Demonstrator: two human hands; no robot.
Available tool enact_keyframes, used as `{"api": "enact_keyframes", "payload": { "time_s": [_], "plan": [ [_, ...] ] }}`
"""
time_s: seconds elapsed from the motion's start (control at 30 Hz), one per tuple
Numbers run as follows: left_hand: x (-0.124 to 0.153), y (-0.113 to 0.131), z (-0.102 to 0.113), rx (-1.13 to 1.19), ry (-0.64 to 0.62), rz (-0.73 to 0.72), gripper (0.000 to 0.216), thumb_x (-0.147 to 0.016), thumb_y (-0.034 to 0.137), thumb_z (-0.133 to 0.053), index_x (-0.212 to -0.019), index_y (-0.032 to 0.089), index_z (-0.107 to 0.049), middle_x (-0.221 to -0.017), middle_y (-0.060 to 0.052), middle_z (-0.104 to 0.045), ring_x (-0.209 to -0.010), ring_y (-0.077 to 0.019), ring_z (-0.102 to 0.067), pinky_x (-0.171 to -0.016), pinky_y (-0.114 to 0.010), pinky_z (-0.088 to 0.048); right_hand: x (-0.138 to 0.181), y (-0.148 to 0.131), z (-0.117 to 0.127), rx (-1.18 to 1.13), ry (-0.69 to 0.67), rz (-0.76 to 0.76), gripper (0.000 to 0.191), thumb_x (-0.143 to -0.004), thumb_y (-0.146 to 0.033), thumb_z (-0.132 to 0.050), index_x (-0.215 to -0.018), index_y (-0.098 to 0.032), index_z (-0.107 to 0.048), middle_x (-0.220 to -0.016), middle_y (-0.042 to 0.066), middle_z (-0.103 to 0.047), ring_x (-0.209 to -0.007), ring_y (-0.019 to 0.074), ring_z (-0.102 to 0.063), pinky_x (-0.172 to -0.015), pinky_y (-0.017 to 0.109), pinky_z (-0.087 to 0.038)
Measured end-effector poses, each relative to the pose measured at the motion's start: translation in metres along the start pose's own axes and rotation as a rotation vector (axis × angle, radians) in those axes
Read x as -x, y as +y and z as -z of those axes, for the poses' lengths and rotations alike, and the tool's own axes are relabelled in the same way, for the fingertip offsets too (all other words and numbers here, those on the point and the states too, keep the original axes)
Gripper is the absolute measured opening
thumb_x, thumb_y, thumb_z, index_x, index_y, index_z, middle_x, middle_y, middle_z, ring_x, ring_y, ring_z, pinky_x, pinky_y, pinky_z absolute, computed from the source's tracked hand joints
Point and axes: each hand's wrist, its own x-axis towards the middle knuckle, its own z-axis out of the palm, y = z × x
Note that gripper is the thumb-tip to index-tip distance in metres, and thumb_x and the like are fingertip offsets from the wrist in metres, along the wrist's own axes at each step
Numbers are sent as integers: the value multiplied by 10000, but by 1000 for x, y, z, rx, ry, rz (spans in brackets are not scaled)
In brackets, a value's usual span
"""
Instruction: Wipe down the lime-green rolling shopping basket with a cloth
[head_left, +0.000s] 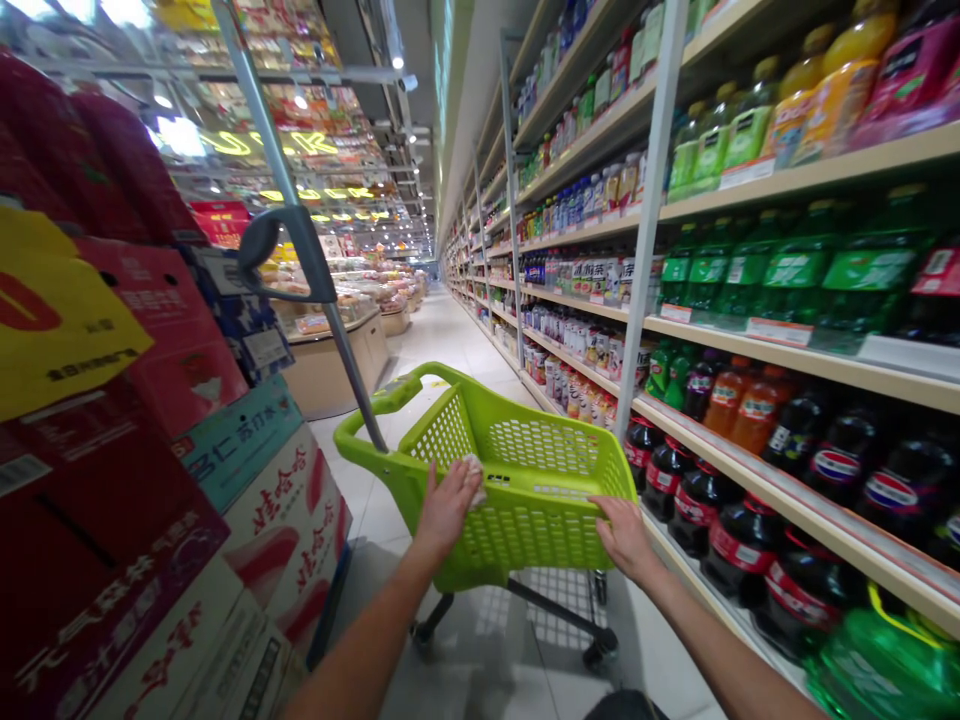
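Observation:
A green plastic shopping cart (540, 530) stands side-on in front of me, its perforated basket holding nothing that I can see. My left hand (450, 500) presses a crumpled whitish cloth (475, 480) against the cart's near rim, fingers closed over it. At the right end of the same rim, my right hand (624, 538) has its fingers hooked over the edge. A grey metal pole (349, 370) with a dark plastic grip (289, 255) rises at the cart's handle end; how it is fixed there is unclear.
Shelves with several rows of drink bottles (802, 265) run along the right, large cola bottles (712, 515) lowest. Stacked drink cartons (277, 520) close in on the left. Beyond the cart, a tiled aisle (442, 330) leads past display counters (337, 365).

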Motion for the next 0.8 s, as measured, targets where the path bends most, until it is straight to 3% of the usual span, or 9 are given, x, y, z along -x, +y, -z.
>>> {"api": "enact_keyframes", "payload": {
  "time_s": [0.1,0.17,0.23,0.37,0.43,0.57,0.67,0.73,0.8],
  "plan": [
    [-11,54,-18,60,-34,-126,341,-868,189,-374,-1187,242,-483,-1312,-75,-464,-1220,-212,-403,-1053,-519,-189,1,0,-1,-1,-26,33,380,-720,-179,-352,-1010,-145,-594,-982,91,-642,-922,217,-562,-831,398,-396],
    [-16,72,-23,85,-40,-199,327,-871,217,-382,-1179,244,-488,-1306,-67,-472,-1216,-208,-408,-1050,-505,-209,2,2,-1,-4,-36,46,397,-708,-165,-348,-1021,-150,-592,-981,85,-641,-919,210,-561,-832,392,-399],
    [-17,64,-20,86,-45,-205,337,-870,202,-375,-1185,256,-481,-1300,-57,-480,-1211,-195,-415,-1056,-499,-195,3,5,0,-9,-37,49,409,-703,-157,-341,-1026,-149,-592,-979,84,-641,-916,206,-562,-834,387,-402],
    [-8,7,0,8,-33,54,430,-844,104,-334,-1229,259,-445,-1301,-66,-478,-1211,-197,-415,-1065,-529,-113,2,9,4,-11,-57,17,428,-707,-162,-338,-1051,-126,-589,-1009,106,-634,-938,218,-557,-844,400,-401],
    [-5,-6,6,-19,-43,105,456,-832,87,-325,-1243,255,-431,-1308,-69,-470,-1220,-202,-402,-1067,-529,-98,-1,2,5,5,-78,-31,432,-714,-181,-356,-1082,-121,-576,-1034,115,-627,-961,232,-550,-865,428,-386],
    [-15,34,-2,54,-140,28,411,-853,156,-327,-1241,240,-431,-1330,-67,-445,-1247,-190,-362,-1072,-482,-145,-21,-50,-7,-35,-106,23,513,-741,-219,-408,-1247,-144,-448,-1255,121,-497,-1159,248,-427,-968,480,-290],
    [-23,65,-9,154,-235,-6,457,-857,191,-306,-1313,181,-325,-1357,-80,-407,-1271,-167,-319,-1077,-449,-158,-39,-100,-22,-127,-157,116,564,-751,-176,-401,-1312,-139,-364,-1361,121,-372,-1245,218,-326,-1004,425,-277],
    [-22,61,-6,157,-284,-14,534,-832,251,-364,-1342,130,-260,-1384,-109,-357,-1299,-191,-264,-1075,-478,-133,-48,-124,-29,-121,-198,113,576,-750,-163,-411,-1323,-141,-349,-1361,129,-368,-1246,224,-323,-998,417,-288],
    [-15,39,2,92,-287,-14,646,-779,336,-460,-1346,113,-245,-1416,-130,-284,-1322,-242,-194,-1063,-537,-85,-52,-137,-33,-71,-235,110,582,-747,-199,-468,-1318,-180,-360,-1337,124,-399,-1227,249,-341,-987,452,-285]
  ]
}}
